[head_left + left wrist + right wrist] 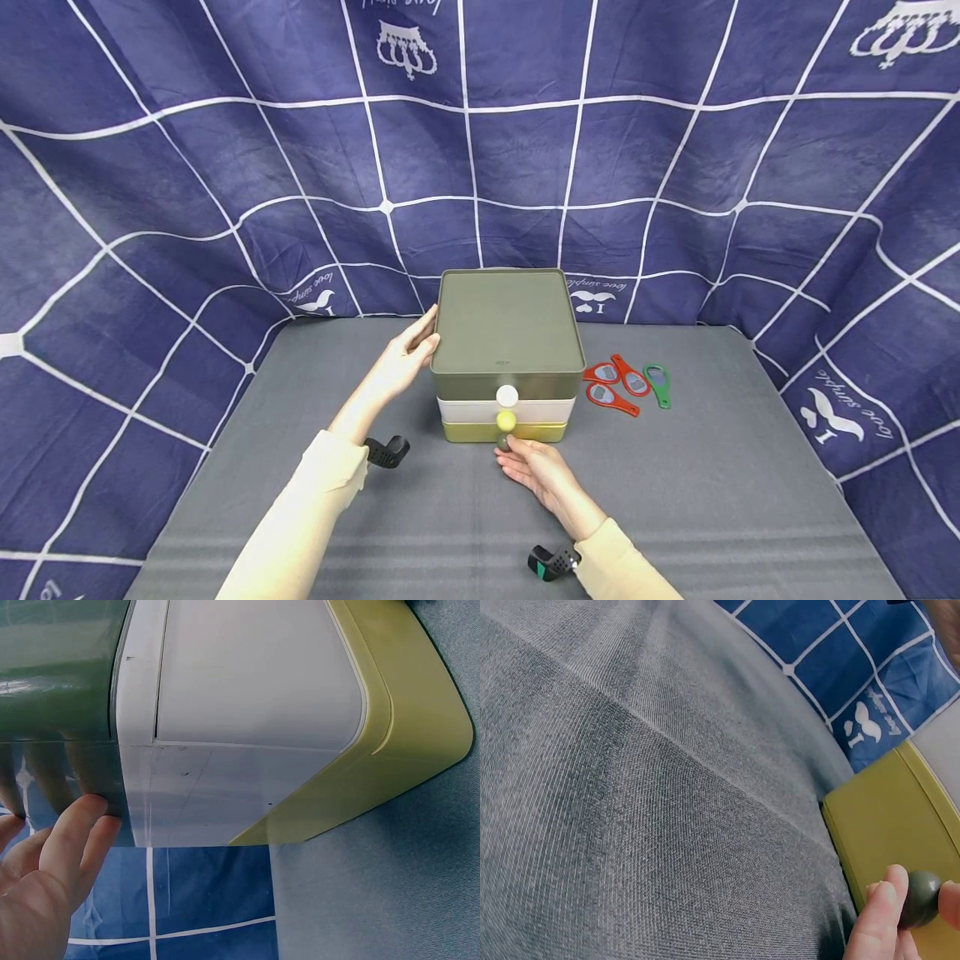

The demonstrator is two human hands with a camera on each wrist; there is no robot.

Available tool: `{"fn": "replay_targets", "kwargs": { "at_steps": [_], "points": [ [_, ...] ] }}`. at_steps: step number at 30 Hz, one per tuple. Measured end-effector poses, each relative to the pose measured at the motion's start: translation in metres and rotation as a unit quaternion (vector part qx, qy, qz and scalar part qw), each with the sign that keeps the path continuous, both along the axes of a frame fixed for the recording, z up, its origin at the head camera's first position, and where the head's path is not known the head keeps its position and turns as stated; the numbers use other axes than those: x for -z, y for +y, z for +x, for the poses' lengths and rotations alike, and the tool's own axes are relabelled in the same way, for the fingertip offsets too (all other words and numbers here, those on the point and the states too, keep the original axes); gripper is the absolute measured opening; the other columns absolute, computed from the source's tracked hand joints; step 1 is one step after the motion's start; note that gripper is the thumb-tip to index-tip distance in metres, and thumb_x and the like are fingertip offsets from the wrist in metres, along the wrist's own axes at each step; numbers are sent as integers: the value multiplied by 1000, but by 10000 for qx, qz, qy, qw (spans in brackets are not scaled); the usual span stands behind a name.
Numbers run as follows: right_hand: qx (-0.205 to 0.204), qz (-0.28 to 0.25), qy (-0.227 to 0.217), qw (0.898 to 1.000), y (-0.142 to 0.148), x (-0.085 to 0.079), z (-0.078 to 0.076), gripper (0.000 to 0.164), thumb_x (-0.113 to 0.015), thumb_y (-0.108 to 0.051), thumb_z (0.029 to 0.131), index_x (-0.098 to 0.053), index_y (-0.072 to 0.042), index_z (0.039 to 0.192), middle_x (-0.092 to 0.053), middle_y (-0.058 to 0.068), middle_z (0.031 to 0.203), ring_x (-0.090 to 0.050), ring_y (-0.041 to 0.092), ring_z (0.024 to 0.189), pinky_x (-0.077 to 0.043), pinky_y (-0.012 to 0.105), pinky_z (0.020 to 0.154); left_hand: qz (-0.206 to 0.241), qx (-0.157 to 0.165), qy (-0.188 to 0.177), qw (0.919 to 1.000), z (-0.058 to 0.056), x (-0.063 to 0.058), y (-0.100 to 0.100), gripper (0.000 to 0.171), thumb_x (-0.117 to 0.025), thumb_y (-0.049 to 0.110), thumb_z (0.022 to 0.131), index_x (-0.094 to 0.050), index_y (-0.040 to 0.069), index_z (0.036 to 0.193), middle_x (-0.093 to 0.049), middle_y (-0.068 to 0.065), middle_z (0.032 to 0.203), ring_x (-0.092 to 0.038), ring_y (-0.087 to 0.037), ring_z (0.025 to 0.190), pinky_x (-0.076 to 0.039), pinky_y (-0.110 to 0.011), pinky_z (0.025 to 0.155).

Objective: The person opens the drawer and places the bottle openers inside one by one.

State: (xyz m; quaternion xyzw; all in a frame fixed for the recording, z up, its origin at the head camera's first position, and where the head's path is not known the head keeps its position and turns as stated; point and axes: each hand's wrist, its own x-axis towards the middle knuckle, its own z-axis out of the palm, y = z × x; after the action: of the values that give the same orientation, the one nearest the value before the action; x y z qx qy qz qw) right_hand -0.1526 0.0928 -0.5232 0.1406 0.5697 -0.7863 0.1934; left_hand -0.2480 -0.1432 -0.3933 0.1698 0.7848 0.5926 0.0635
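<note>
A stacked three-drawer box (pixel 510 321) stands on the grey cloth, dark green on top, white in the middle and yellow at the bottom. My left hand (pixel 408 358) touches its left side near the top. In the left wrist view, the fingertips (pixel 90 806) lie against the dark green side wall, fingers extended. With thumb and fingers, my right hand (pixel 536 471) pinches the round dark green knob (pixel 921 898) on the front of the yellow bottom drawer (pixel 885 825). Above it are a yellow knob (pixel 506 421) and a white knob (pixel 507 396). All the drawers look closed.
Right of the box lie several bottle openers: red ones, such as the nearest red opener (pixel 613 400), and a green opener (pixel 657 385). A blue curtain (pixel 517 158) with white lines hangs behind and at both sides. Grey cloth (pixel 720 483) covers the table.
</note>
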Motion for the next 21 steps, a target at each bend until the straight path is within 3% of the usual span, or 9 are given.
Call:
{"fn": "replay_targets", "kwargs": {
  "at_steps": [11,21],
  "points": [
    [36,-18,-21,10000,-1,-2,-1,29,-60,-18,99,-57,7,114,-75,0,88,-68,1,73,-59,15,70,36,-24,14,10000,0,-1,-1,55,-42,12,106,-23,9,157,-27,-25,157,-36,-38,142,-43,-48,109],
    [54,31,9,10000,0,0,5,17,-63,-20,97,-62,-4,102,-74,-3,84,-64,-2,69,-54,11,64,-26,-37,6,10000,0,2,-2,55,-44,14,106,-23,9,157,-27,-26,157,-33,-38,143,-42,-50,110]
  ]
}}
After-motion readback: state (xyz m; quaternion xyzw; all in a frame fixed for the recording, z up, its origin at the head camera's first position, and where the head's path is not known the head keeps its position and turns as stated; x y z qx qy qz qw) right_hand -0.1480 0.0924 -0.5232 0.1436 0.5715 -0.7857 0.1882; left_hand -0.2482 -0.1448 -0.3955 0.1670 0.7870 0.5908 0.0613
